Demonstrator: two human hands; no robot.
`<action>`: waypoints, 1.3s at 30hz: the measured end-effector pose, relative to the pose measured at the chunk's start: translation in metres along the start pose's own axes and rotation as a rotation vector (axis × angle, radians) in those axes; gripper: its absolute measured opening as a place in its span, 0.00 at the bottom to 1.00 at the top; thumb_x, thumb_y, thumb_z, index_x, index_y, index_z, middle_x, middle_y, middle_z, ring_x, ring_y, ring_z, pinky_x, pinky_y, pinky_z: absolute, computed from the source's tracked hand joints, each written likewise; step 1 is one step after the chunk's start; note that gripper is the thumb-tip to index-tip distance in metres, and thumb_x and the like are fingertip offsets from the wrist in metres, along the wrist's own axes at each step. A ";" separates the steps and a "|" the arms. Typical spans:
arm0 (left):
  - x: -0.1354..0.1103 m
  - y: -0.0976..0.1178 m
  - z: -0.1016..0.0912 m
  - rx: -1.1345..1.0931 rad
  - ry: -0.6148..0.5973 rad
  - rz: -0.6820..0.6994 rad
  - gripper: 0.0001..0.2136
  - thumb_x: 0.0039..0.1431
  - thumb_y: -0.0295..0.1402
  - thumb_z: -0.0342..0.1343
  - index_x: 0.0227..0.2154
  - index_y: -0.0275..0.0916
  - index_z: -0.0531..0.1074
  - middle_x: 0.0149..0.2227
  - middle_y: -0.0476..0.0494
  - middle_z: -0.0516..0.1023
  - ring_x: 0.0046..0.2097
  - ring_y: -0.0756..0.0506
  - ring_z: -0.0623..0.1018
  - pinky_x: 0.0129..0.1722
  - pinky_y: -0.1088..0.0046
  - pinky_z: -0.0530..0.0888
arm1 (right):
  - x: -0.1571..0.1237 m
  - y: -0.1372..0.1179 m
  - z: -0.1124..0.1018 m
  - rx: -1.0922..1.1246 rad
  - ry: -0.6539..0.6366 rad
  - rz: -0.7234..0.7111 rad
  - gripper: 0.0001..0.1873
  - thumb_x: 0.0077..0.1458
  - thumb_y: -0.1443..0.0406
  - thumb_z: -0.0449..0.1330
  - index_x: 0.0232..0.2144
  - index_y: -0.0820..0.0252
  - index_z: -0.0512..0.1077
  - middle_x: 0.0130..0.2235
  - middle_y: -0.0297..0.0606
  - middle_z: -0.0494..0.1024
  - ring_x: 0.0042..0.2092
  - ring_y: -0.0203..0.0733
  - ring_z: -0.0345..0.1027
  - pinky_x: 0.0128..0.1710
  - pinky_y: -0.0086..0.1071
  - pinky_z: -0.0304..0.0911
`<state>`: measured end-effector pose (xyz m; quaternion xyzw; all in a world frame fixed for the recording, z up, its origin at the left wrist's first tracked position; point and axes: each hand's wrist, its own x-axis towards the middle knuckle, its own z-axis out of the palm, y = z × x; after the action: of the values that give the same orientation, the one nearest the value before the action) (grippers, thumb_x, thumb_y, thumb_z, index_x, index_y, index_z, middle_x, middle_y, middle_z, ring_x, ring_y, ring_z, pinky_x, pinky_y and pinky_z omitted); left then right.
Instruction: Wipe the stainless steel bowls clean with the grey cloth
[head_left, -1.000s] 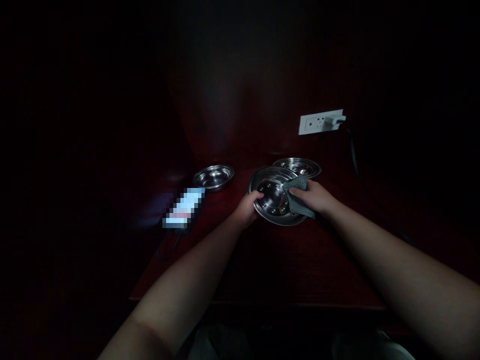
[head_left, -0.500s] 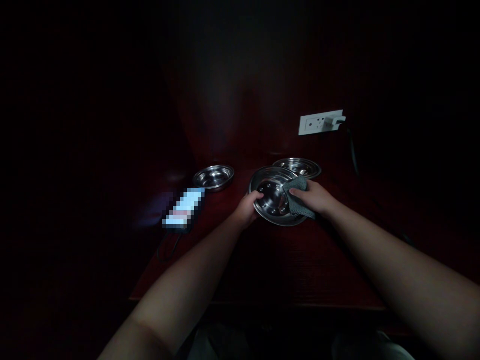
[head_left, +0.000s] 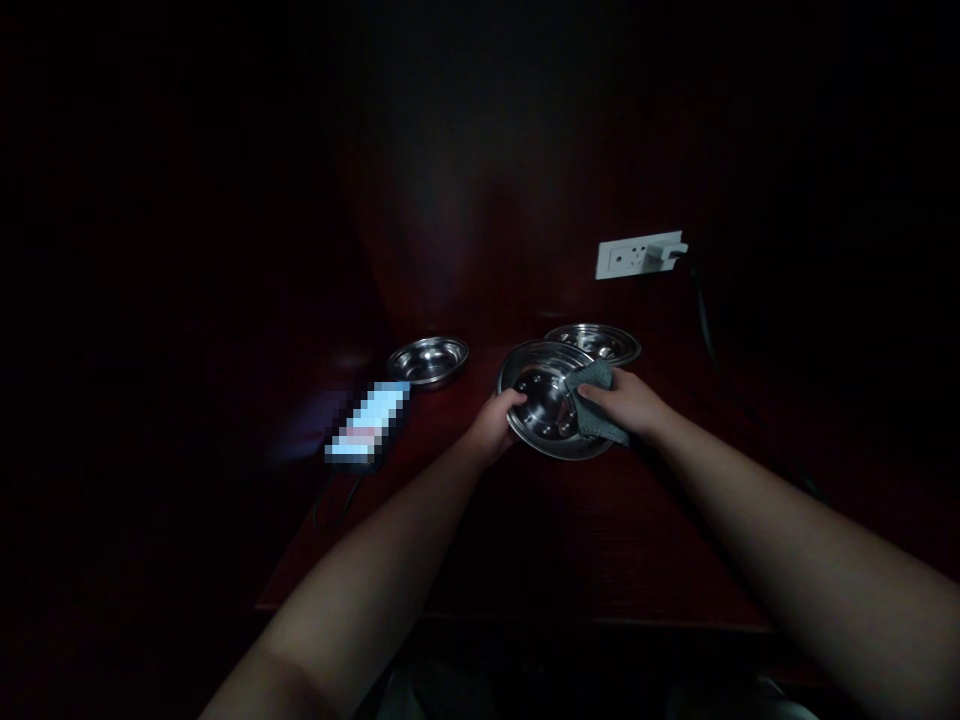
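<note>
In dim light I hold a shiny steel plate point(head_left: 541, 400) tilted toward me above a dark red wooden table point(head_left: 585, 530). My left hand point(head_left: 491, 428) grips the plate's left rim, thumb over the edge. My right hand point(head_left: 626, 402) is closed on a grey cloth point(head_left: 594, 408) and presses it against the plate's right side. A second steel plate point(head_left: 596, 341) lies flat just behind the held one. A third steel plate point(head_left: 429, 359) lies further left on the table.
A lit phone point(head_left: 369, 423) lies at the table's left edge with a dark cable point(head_left: 337, 495) hanging from it. On the back wall sits a white socket strip point(head_left: 634, 256) with a plug and a black cord point(head_left: 705, 315) running down the right.
The view has tipped slightly, so everything sits a little lower in the frame. My right hand and the cloth have shifted a little on the plate. The left hand keeps its grip.
</note>
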<state>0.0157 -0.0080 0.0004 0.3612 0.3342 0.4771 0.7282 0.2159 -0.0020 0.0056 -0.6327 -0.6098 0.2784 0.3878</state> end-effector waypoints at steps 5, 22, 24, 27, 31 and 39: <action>-0.001 0.001 0.001 0.002 0.011 -0.002 0.18 0.45 0.27 0.53 0.42 0.33 0.69 0.35 0.39 0.77 0.37 0.43 0.77 0.39 0.65 0.73 | -0.001 -0.001 0.000 0.025 -0.004 0.000 0.21 0.47 0.58 0.59 0.43 0.63 0.69 0.43 0.46 0.76 0.40 0.45 0.71 0.41 0.39 0.66; 0.003 -0.001 -0.002 -0.006 -0.040 0.012 0.22 0.44 0.28 0.52 0.47 0.35 0.67 0.40 0.39 0.77 0.39 0.42 0.77 0.39 0.64 0.73 | -0.001 -0.004 -0.001 -0.001 -0.016 0.015 0.21 0.48 0.58 0.58 0.44 0.63 0.69 0.43 0.46 0.75 0.40 0.44 0.71 0.41 0.37 0.65; 0.003 -0.001 -0.001 -0.009 -0.036 0.012 0.22 0.44 0.28 0.52 0.47 0.35 0.67 0.40 0.39 0.77 0.39 0.42 0.77 0.40 0.65 0.73 | -0.001 -0.003 0.000 0.009 -0.015 0.008 0.21 0.48 0.59 0.58 0.44 0.64 0.69 0.44 0.46 0.75 0.41 0.44 0.71 0.42 0.37 0.65; 0.003 -0.002 -0.001 -0.020 -0.029 0.017 0.23 0.43 0.27 0.52 0.47 0.35 0.67 0.41 0.39 0.76 0.39 0.43 0.76 0.40 0.65 0.72 | 0.000 -0.002 0.001 0.027 -0.008 -0.006 0.21 0.48 0.60 0.58 0.44 0.64 0.69 0.44 0.47 0.75 0.42 0.45 0.71 0.42 0.38 0.65; 0.003 -0.001 -0.002 -0.009 -0.033 0.006 0.22 0.44 0.28 0.52 0.47 0.35 0.67 0.40 0.39 0.76 0.39 0.43 0.76 0.40 0.65 0.72 | 0.000 -0.002 0.001 0.013 -0.006 -0.003 0.21 0.48 0.60 0.58 0.44 0.64 0.69 0.44 0.47 0.75 0.42 0.46 0.71 0.43 0.39 0.65; 0.003 -0.001 -0.002 0.008 -0.013 0.006 0.20 0.45 0.28 0.52 0.44 0.33 0.67 0.34 0.40 0.76 0.35 0.44 0.76 0.38 0.66 0.71 | 0.001 0.000 0.001 0.063 -0.015 -0.006 0.20 0.48 0.60 0.58 0.44 0.63 0.69 0.44 0.46 0.75 0.42 0.44 0.71 0.43 0.38 0.65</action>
<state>0.0159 -0.0051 -0.0018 0.3681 0.3304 0.4755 0.7275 0.2156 -0.0006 0.0051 -0.6163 -0.6056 0.3010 0.4036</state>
